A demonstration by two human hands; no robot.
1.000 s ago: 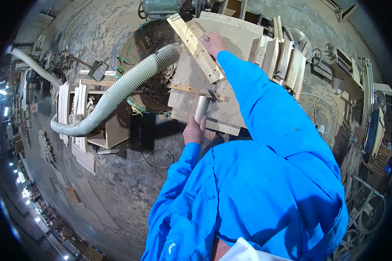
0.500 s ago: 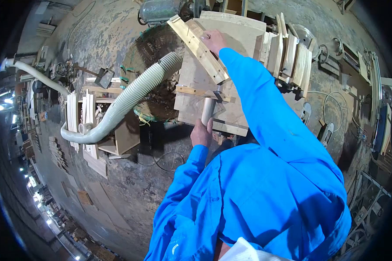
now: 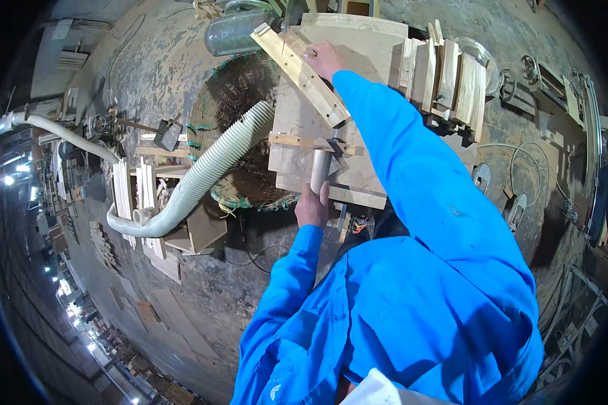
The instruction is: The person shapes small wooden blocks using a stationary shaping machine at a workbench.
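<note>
A pale wooden bar (image 3: 297, 71) with several dark holes lies diagonally over the board-topped worktable (image 3: 378, 54). Against its right side, near the upper end, my right hand (image 3: 325, 59) has its fingers bent over the wood edge. Below, my left hand (image 3: 311, 206) is wrapped round the lower end of a light cylindrical piece (image 3: 321, 169). The cylinder's upper end meets a dark metal part (image 3: 336, 145) beside a narrow wooden strip (image 3: 294, 140) fixed across the table.
A ribbed hose (image 3: 216, 158) runs into a wicker basket (image 3: 213, 101) left of the table. Stacked wood pieces (image 3: 446, 81) stand at the table's right edge. A motor housing (image 3: 236, 32) sits behind the basket. Sandals (image 3: 517, 210) lie on the floor at right.
The view has shifted slightly. My right hand and the diagonal bar have moved a little up and left relative to the table, while my left hand stays on the cylinder.
</note>
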